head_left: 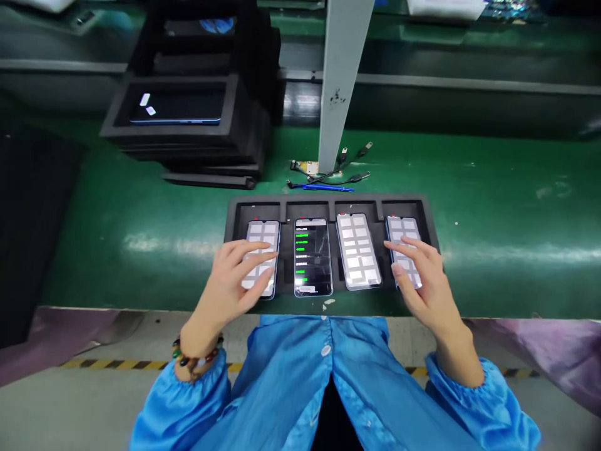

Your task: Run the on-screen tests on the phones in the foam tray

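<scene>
Several smartphones lie side by side in a black foam tray (357, 199) in front of me. Over the leftmost smartphone (263, 233) rests my left hand (237, 272), fingers spread across its lit screen of pale tiles. My right hand (422, 275) lies over the rightmost smartphone (402, 227), fingers apart, thumb near its lower left side. Between the hands, one smartphone (313, 257) shows a dark screen with green and white text lines. Beside it, a slightly tilted smartphone (359, 250) displays pale tiles on grey. Neither hand has its fingers wrapped round a phone.
A stack of black foam trays (235, 125) stands at the back left, with a dark smartphone (181, 103) in the top one. Behind my tray are black cables (345, 168) and a blue pen-like stick (328, 187), near a grey post (342, 88). The green bench's front edge is close.
</scene>
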The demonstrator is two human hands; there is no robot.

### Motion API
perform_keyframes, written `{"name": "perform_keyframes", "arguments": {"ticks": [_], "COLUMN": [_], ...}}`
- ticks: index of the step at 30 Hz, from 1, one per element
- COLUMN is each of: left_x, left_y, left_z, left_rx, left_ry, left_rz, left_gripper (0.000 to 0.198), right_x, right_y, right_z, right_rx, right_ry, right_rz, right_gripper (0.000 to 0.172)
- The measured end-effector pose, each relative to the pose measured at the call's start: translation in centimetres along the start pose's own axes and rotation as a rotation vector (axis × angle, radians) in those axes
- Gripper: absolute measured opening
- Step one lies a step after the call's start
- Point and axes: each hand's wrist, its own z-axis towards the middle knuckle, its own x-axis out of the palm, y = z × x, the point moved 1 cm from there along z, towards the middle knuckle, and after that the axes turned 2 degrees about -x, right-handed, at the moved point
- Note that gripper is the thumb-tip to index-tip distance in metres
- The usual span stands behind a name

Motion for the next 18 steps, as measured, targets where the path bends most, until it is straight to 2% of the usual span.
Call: {"name": "perform_keyframes", "arguments": {"ticks": [5, 9, 11, 14, 18], "left_x": [1.5, 1.4, 1.3, 1.1, 0.9], "left_y": [-2.1, -2.7, -2.7, -2.5, -2.6], "left_z": [1.7, 2.0, 2.0, 2.2, 2.4], "left_rx": [0.065, 0.126, 0.128, 0.068, 0.101], "left_ry": [0.16, 0.28, 0.304, 0.276, 0.351], "left_rz": [0.023, -0.038, -0.069, -0.027, -0.074], "left_gripper": [0.036, 0.028, 0.029, 0.038, 0.03], "right_x": [-0.8, -1.8, -2.1, -2.3, -2.3], "right_y": [-1.2, -2.5, -2.8, -3.2, -4.1], "right_z": [0.0, -0.6, -0.8, -1.0, -1.0], "right_rx": [0.087, 0.138, 0.157, 0.176, 0.2], "right_ry": [-0.104, -0.155, -0.18, -0.226, -0.258], "right_rz": [0.006, -0.013, -0.014, -0.009, -0.019], "right_gripper": [0.038, 0.038, 0.037, 0.035, 0.036]}}
